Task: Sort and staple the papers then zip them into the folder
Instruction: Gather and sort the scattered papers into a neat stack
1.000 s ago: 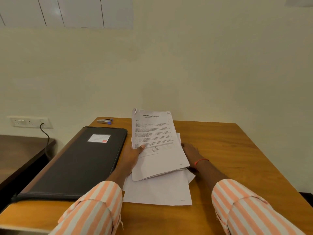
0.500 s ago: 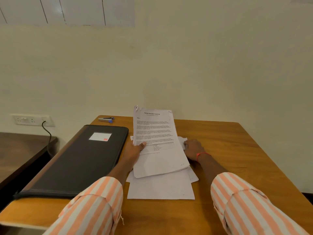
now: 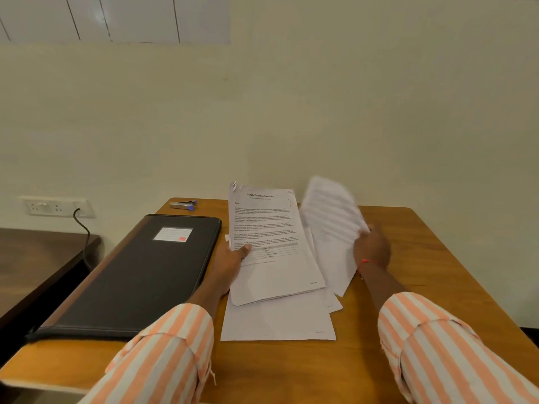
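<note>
Left hand [image 3: 232,259]: stack [image 3: 271,266]; right hand [image 3: 373,249]: sheet [image 3: 332,220].

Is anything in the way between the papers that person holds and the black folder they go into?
Nothing lies between them: the flat black folder sits right beside the left hand holding the printed white papers. The folder itself is closed, though.

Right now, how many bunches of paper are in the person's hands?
2: a printed stack gripped by the left hand, and a blurred sheaf in the right hand. More loose sheets lie underneath, partly hidden.
</note>
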